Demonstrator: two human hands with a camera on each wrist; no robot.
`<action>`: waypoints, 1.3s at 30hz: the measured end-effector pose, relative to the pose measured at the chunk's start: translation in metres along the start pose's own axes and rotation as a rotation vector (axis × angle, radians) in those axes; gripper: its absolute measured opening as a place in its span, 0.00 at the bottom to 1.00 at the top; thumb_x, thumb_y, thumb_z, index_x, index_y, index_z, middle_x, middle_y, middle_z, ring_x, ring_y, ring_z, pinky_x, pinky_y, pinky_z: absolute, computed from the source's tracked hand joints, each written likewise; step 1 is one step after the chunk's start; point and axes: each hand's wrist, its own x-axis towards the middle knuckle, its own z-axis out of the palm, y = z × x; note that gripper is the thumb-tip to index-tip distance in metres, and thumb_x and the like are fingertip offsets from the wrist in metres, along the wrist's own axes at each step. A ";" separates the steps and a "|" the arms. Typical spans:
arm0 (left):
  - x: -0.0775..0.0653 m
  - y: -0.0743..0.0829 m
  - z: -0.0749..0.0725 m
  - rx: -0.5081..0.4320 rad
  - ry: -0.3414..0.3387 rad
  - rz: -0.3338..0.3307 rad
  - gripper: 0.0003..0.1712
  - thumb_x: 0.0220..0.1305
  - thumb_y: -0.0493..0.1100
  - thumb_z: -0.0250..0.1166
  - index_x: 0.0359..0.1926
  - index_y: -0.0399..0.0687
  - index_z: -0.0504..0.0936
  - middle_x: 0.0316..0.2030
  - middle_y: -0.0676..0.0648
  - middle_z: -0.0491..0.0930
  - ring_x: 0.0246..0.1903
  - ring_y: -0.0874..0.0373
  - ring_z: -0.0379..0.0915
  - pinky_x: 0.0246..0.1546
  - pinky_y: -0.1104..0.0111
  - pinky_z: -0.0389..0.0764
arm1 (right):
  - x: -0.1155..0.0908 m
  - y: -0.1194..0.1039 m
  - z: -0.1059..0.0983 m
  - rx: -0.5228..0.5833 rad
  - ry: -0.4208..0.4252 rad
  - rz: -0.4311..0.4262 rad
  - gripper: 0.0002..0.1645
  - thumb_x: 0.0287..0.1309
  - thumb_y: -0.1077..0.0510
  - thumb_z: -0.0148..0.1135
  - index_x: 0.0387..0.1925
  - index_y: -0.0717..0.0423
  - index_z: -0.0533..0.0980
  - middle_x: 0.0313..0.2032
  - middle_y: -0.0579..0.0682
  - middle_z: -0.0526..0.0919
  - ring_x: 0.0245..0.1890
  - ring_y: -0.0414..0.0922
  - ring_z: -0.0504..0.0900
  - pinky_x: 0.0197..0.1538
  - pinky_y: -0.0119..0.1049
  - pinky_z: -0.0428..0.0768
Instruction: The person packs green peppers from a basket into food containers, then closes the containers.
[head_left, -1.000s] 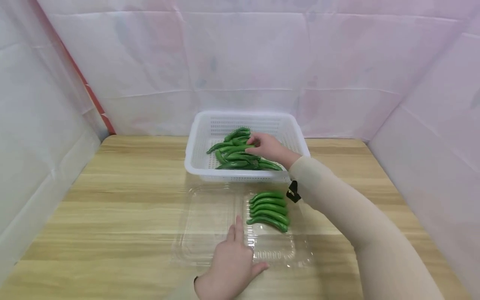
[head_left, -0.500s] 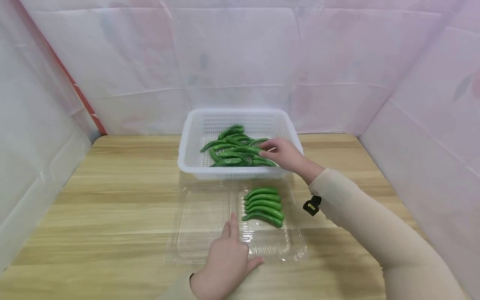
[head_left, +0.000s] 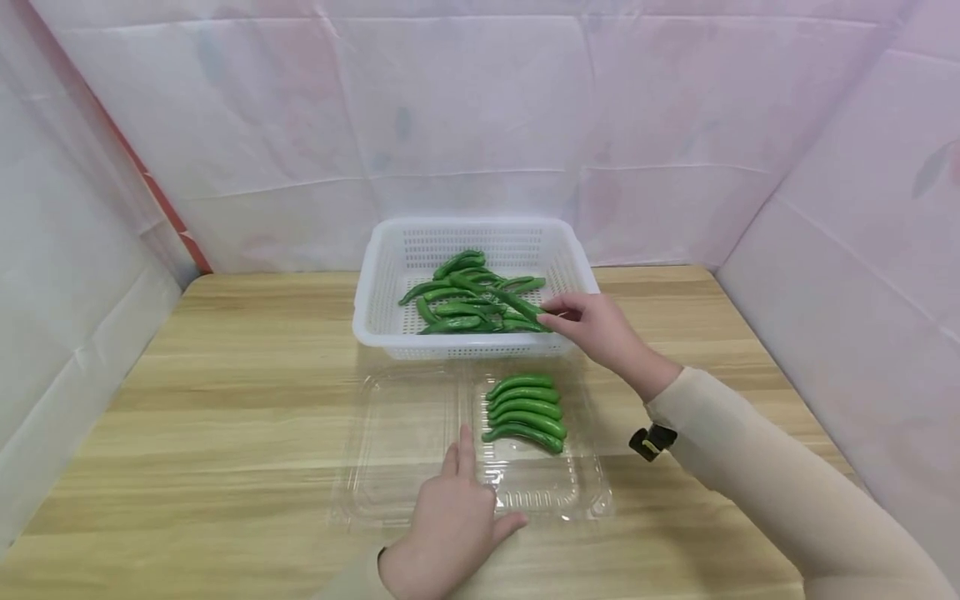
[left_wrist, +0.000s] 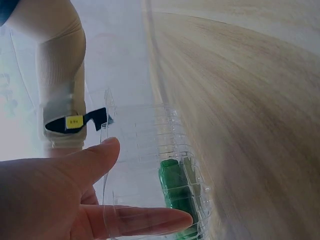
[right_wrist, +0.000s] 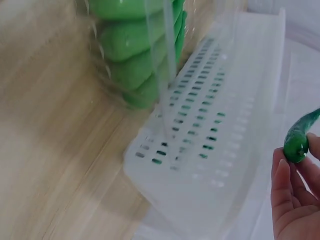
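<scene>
My right hand (head_left: 603,332) pinches a green chili pepper (head_left: 519,306) by one end, over the near right side of the white basket (head_left: 363,304). In the right wrist view thumb and fingers meet round that pepper (right_wrist: 298,142), its thin end pointing away. Several more green peppers (head_left: 457,308) lie heaped in the basket. In front of it a clear plastic clamshell box (head_left: 408,450) lies unfolded. Its right half holds a neat row of several peppers (head_left: 525,405). My left hand (head_left: 453,521) rests at the box's near middle, fingers straight and thumb spread.
The wooden table (head_left: 225,433) carries both containers. Sheet-covered walls (head_left: 465,108) stand behind and on both sides, the back one close behind the basket. A black strap device (head_left: 651,442) is worn on the right sleeve.
My right hand has drawn back toward the right and nearer, lifting one pepper from the heap. The left hand stays on the box. The head view has shifted slightly.
</scene>
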 end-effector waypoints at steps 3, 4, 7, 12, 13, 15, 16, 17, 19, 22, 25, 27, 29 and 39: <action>-0.001 0.001 -0.001 -0.007 -0.006 -0.004 0.36 0.54 0.74 0.52 0.11 0.51 0.79 0.60 0.24 0.61 0.53 0.38 0.69 0.10 0.66 0.73 | -0.012 -0.006 -0.001 0.016 -0.006 0.000 0.15 0.57 0.55 0.63 0.42 0.61 0.80 0.35 0.53 0.84 0.35 0.45 0.81 0.37 0.39 0.79; -0.001 0.001 -0.001 -0.009 -0.007 -0.006 0.36 0.54 0.74 0.52 0.11 0.51 0.79 0.60 0.23 0.61 0.53 0.38 0.69 0.10 0.65 0.73 | -0.016 -0.008 -0.001 0.013 -0.012 -0.003 0.14 0.57 0.55 0.64 0.41 0.61 0.80 0.35 0.53 0.84 0.35 0.45 0.81 0.37 0.38 0.80; -0.001 0.001 -0.001 -0.011 -0.015 -0.010 0.36 0.54 0.74 0.52 0.12 0.51 0.80 0.60 0.24 0.61 0.53 0.38 0.69 0.10 0.66 0.73 | -0.031 -0.016 0.000 -0.005 -0.059 -0.018 0.13 0.56 0.57 0.65 0.41 0.61 0.80 0.34 0.52 0.84 0.34 0.44 0.82 0.36 0.35 0.81; -0.001 0.001 -0.001 -0.022 -0.010 -0.021 0.35 0.54 0.73 0.53 0.13 0.50 0.81 0.60 0.24 0.61 0.53 0.38 0.69 0.10 0.65 0.73 | -0.057 -0.025 0.009 -0.076 -0.155 -0.077 0.10 0.54 0.60 0.65 0.38 0.60 0.80 0.33 0.50 0.83 0.32 0.43 0.82 0.34 0.32 0.81; -0.002 0.001 -0.001 -0.025 -0.004 -0.023 0.35 0.53 0.73 0.54 0.13 0.50 0.81 0.60 0.24 0.61 0.53 0.38 0.69 0.10 0.64 0.73 | -0.062 -0.025 0.012 -0.108 -0.159 -0.103 0.10 0.53 0.60 0.66 0.37 0.60 0.80 0.32 0.50 0.83 0.31 0.42 0.82 0.34 0.32 0.80; -0.001 0.001 -0.001 -0.026 0.007 -0.023 0.35 0.53 0.73 0.54 0.13 0.50 0.81 0.60 0.24 0.61 0.53 0.38 0.69 0.10 0.63 0.73 | -0.070 -0.025 0.019 -0.205 -0.138 -0.170 0.09 0.51 0.59 0.67 0.35 0.58 0.80 0.31 0.48 0.82 0.30 0.41 0.81 0.34 0.32 0.80; -0.001 0.001 -0.001 -0.024 0.012 -0.022 0.35 0.53 0.73 0.54 0.13 0.50 0.81 0.60 0.24 0.61 0.53 0.38 0.69 0.10 0.63 0.73 | -0.075 -0.025 0.022 -0.255 -0.120 -0.203 0.09 0.50 0.59 0.68 0.34 0.58 0.80 0.30 0.48 0.82 0.30 0.41 0.81 0.34 0.32 0.80; -0.001 0.001 -0.002 -0.023 0.013 -0.020 0.34 0.53 0.73 0.54 0.12 0.51 0.81 0.60 0.24 0.61 0.53 0.38 0.70 0.10 0.63 0.73 | -0.079 -0.024 0.025 -0.296 -0.104 -0.228 0.09 0.48 0.59 0.69 0.33 0.58 0.80 0.30 0.47 0.82 0.29 0.41 0.81 0.33 0.32 0.79; -0.001 0.001 -0.002 -0.019 0.017 -0.016 0.35 0.54 0.73 0.54 0.12 0.50 0.81 0.59 0.24 0.62 0.52 0.38 0.70 0.10 0.64 0.73 | -0.086 -0.022 0.031 -0.370 -0.074 -0.260 0.10 0.46 0.58 0.70 0.32 0.57 0.80 0.28 0.46 0.81 0.28 0.40 0.79 0.31 0.32 0.78; -0.001 0.001 -0.003 -0.020 0.017 -0.015 0.35 0.53 0.73 0.54 0.13 0.50 0.81 0.59 0.24 0.62 0.52 0.39 0.71 0.11 0.64 0.73 | -0.095 -0.019 0.040 -0.447 -0.063 -0.263 0.11 0.44 0.57 0.71 0.30 0.55 0.79 0.27 0.45 0.79 0.26 0.40 0.77 0.29 0.32 0.77; -0.001 0.001 -0.003 -0.029 0.023 -0.018 0.34 0.53 0.72 0.56 0.14 0.49 0.82 0.58 0.24 0.63 0.51 0.39 0.71 0.11 0.65 0.73 | -0.102 -0.016 0.049 -0.492 -0.090 -0.218 0.11 0.44 0.55 0.72 0.29 0.53 0.78 0.26 0.44 0.76 0.26 0.40 0.75 0.27 0.34 0.76; -0.002 0.001 -0.002 -0.035 0.028 -0.021 0.34 0.53 0.72 0.56 0.14 0.49 0.82 0.58 0.24 0.63 0.51 0.40 0.72 0.11 0.65 0.72 | -0.105 -0.015 0.054 -0.508 -0.110 -0.192 0.11 0.44 0.54 0.71 0.29 0.53 0.77 0.26 0.43 0.75 0.26 0.40 0.74 0.26 0.33 0.74; -0.002 0.001 -0.002 -0.034 0.037 -0.022 0.34 0.52 0.72 0.56 0.14 0.49 0.82 0.58 0.24 0.63 0.50 0.40 0.72 0.10 0.66 0.71 | -0.108 -0.015 0.058 -0.515 -0.118 -0.191 0.11 0.45 0.54 0.71 0.28 0.52 0.76 0.26 0.43 0.74 0.26 0.39 0.72 0.25 0.32 0.74; -0.002 0.001 -0.002 -0.036 0.044 -0.019 0.34 0.53 0.71 0.57 0.13 0.48 0.81 0.58 0.25 0.64 0.50 0.40 0.73 0.09 0.66 0.71 | -0.113 -0.011 0.068 -0.572 -0.160 -0.234 0.14 0.44 0.58 0.71 0.27 0.54 0.72 0.25 0.44 0.70 0.22 0.39 0.71 0.23 0.31 0.73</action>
